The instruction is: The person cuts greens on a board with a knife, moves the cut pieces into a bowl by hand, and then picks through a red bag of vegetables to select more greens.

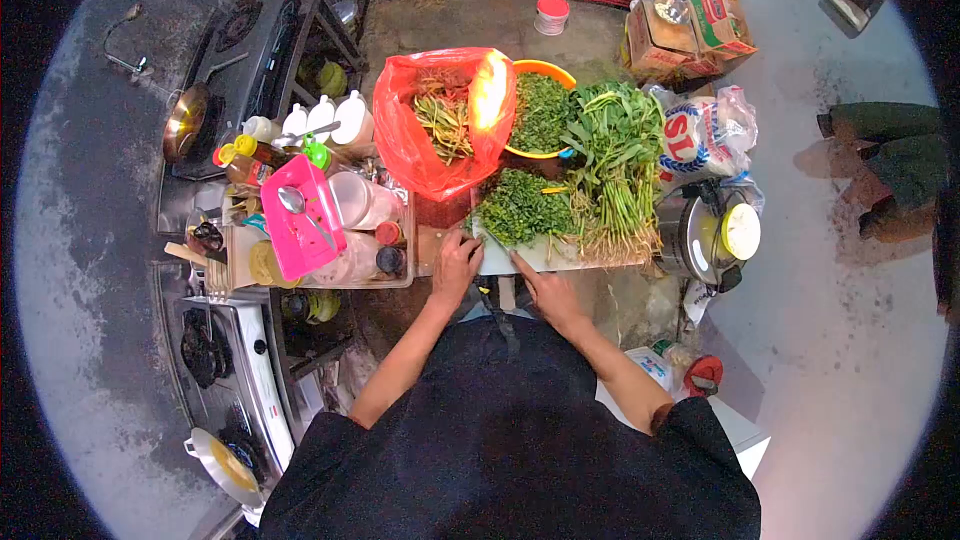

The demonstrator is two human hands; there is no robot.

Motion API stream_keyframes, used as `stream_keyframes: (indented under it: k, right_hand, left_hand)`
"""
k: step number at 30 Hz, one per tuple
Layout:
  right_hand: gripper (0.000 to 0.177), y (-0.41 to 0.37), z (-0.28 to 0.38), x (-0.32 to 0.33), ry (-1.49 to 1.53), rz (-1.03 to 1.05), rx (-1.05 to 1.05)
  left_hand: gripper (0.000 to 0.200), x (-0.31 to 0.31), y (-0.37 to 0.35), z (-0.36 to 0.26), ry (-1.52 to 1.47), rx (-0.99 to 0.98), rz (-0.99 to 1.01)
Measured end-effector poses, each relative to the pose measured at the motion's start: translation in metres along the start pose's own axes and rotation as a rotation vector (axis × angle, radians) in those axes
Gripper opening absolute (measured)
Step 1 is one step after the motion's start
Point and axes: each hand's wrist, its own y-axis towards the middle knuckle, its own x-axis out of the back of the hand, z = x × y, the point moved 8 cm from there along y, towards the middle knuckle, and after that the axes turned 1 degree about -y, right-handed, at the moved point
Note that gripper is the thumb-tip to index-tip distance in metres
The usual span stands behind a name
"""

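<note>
My left hand (456, 265) rests at the left end of the white cutting board (560, 254), fingers loosely bent and apart. My right hand (550, 293) is at the board's near edge, index finger stretched forward and the other fingers curled in. From that fingertip a thin pale shape, which looks like a knife blade (494, 246), slants up to the left beside the greens. Chopped greens (522, 208) are heaped on the board just beyond my hands. To their right lies a big bunch of leafy stalks (615, 155), roots toward me.
Behind the board stand a red plastic bag (405, 130) of vegetables and an orange-rimmed basin (543, 67) of cut greens. A pink tray (285, 252) sits over containers on the left. A steel pot (690, 240) is at right. Another person's legs (890, 165) show far right.
</note>
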Motion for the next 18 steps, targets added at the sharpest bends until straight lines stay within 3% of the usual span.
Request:
stream_keyframes:
  k: [15, 18]
  right_hand:
    - [0.059, 0.001, 0.012, 0.006, 0.058, 0.089, 0.015]
    - [0.061, 0.011, 0.018, 0.008, 0.056, -0.047, 0.032]
  left_hand:
    - [0.01, -0.007, 0.002, 0.01, -0.075, 0.016, 0.015]
    - [0.009, -0.004, 0.003, 0.006, -0.109, -0.022, -0.022]
